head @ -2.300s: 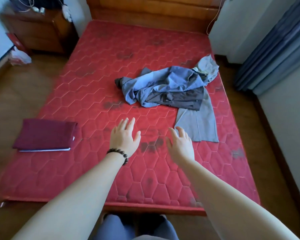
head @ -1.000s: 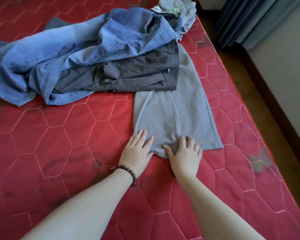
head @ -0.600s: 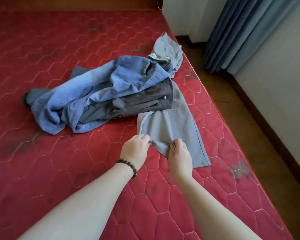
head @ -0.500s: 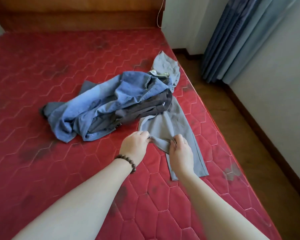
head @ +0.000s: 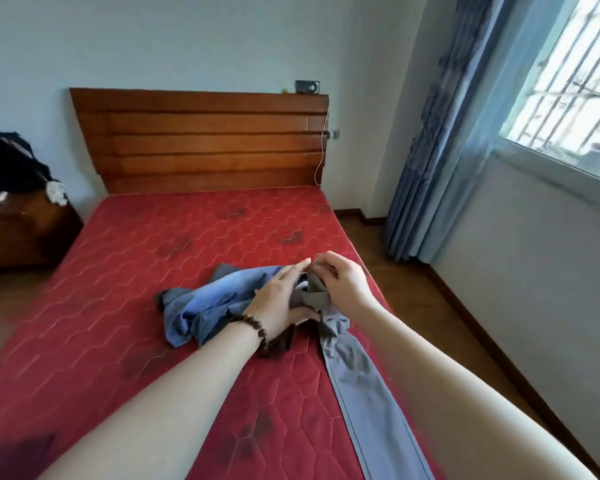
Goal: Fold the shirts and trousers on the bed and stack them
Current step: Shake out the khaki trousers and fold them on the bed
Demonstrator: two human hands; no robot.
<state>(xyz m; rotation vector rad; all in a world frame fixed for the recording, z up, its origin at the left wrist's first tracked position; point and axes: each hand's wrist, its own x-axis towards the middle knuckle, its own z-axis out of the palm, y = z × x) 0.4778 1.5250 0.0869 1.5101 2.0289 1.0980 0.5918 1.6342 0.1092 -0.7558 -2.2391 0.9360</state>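
The grey trousers [head: 364, 386] are found lying on the red bed [head: 153, 265] along its right edge. Their long axis runs from the raised hands down toward the person, and the free leg trails flat on the mattress to the lower right of the view. The upper end is lifted off the bed and gathered between both hands, directly in front of the person.

The right hand [head: 342, 285] is seen with fingers curled, pinching a bunched fold of the grey cloth at its top. The left hand [head: 281, 299], a bead bracelet [head: 253, 332] at its wrist, is held with fingers largely extended over the fold, while the thumb appears to press the cloth from below; motion blur makes this grip hard to confirm.

A pile of blue shirt [head: 205, 303] and darker garment is noted just to the left of the hands, touching or overlapping the trousers where they are gathered. It is judged that the trousers must be drawn toward the person, along their length, to be freed from the pile. Both hands are equally near.
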